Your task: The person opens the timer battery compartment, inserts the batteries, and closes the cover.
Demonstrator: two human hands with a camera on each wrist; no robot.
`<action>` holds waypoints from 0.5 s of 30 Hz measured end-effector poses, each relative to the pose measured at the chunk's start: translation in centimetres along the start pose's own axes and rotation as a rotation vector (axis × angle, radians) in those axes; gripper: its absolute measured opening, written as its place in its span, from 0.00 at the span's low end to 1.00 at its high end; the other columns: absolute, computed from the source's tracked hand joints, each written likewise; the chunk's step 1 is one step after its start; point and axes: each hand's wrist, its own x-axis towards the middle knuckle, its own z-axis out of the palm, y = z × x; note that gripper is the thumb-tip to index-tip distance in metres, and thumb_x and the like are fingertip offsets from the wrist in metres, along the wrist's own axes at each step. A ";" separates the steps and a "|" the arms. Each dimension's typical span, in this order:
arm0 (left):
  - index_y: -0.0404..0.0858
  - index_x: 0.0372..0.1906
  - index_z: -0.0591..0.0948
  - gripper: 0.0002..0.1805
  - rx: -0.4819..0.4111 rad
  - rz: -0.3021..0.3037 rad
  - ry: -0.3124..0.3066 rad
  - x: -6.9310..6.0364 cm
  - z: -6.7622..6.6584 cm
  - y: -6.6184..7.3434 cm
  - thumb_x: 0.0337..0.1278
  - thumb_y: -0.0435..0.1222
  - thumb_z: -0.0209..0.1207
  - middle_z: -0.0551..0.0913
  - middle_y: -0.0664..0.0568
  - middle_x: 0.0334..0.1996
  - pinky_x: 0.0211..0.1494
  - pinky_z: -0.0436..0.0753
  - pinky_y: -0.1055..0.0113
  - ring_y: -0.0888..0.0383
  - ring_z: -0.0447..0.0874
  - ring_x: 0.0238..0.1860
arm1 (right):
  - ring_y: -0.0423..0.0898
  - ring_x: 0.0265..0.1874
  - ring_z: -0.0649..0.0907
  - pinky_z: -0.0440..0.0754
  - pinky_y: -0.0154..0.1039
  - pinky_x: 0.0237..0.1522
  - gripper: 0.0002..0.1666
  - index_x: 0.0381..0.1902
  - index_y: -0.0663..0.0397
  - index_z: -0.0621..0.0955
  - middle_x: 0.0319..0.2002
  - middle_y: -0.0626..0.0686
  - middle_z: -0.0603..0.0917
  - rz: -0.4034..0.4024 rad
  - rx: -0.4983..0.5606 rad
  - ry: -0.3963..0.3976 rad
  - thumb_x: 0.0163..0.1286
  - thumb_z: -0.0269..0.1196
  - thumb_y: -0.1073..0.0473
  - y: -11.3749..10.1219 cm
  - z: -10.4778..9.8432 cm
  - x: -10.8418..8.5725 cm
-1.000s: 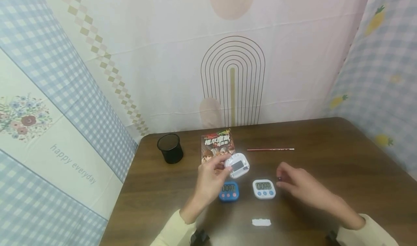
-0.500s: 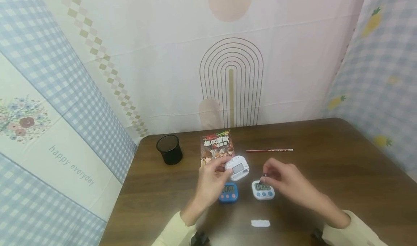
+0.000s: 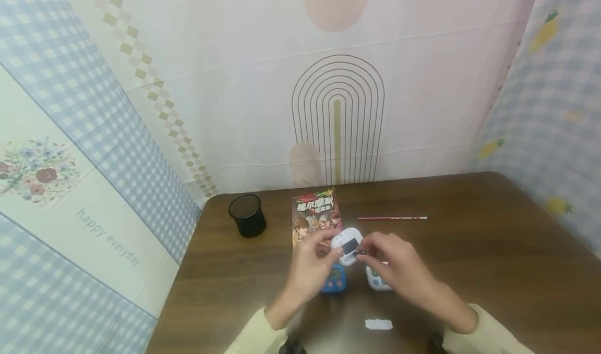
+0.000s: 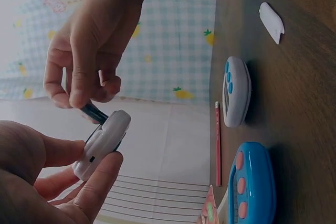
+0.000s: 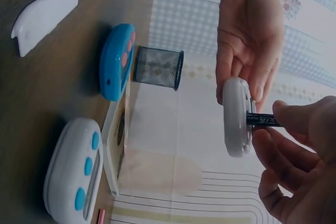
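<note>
My left hand holds a white digital timer between thumb and fingers, raised off the table, its back with a dark recess toward me. My right hand pinches a dark battery by one end. In the right wrist view the battery's other end meets the timer's back; whether it sits inside the slot I cannot tell. Below the hands stand a blue timer with pink buttons and a white timer with blue buttons, the latter partly hidden by my right hand. A small white battery cover lies nearer me.
Behind the left hand lies a comic-style book. A red pencil lies farther right, and a black mesh pen cup stands at the left. Patterned cloth hangs round the wooden table.
My right hand has moved left with the battery, from beside the white timer on the table up to the back of the held timer. My left hand keeps its hold, the timer slightly tilted.
</note>
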 end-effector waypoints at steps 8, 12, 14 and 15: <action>0.37 0.56 0.87 0.18 -0.023 -0.014 -0.021 -0.2 0.0 -0.2 0.61 0.26 0.70 0.86 0.39 0.61 0.38 0.89 0.72 0.58 0.92 0.37 | 0.41 0.33 0.87 0.87 0.27 0.41 0.09 0.39 0.51 0.88 0.38 0.46 0.89 -0.128 0.080 0.037 0.62 0.76 0.67 0.3 1.0 -0.2; 0.37 0.55 0.88 0.17 -0.046 -0.015 -0.051 0.0 -0.2 -0.3 0.62 0.27 0.70 0.87 0.39 0.61 0.38 0.89 0.71 0.56 0.92 0.36 | 0.45 0.35 0.88 0.88 0.29 0.43 0.12 0.41 0.52 0.91 0.39 0.49 0.88 -0.242 0.060 0.069 0.80 0.63 0.55 0.3 1.5 -0.3; 0.37 0.55 0.88 0.16 -0.061 -0.022 -0.061 0.1 -0.2 -0.4 0.63 0.27 0.70 0.88 0.40 0.58 0.38 0.90 0.71 0.55 0.93 0.36 | 0.45 0.35 0.87 0.88 0.30 0.41 0.17 0.41 0.53 0.91 0.40 0.50 0.87 -0.269 0.041 0.067 0.82 0.59 0.52 0.2 1.7 -0.4; 0.37 0.55 0.88 0.16 -0.066 -0.028 -0.063 0.1 -0.3 -0.4 0.63 0.27 0.70 0.89 0.40 0.56 0.38 0.90 0.71 0.55 0.93 0.36 | 0.45 0.35 0.86 0.88 0.31 0.41 0.18 0.41 0.52 0.91 0.40 0.50 0.87 -0.270 0.028 0.061 0.82 0.59 0.51 0.3 1.8 -0.5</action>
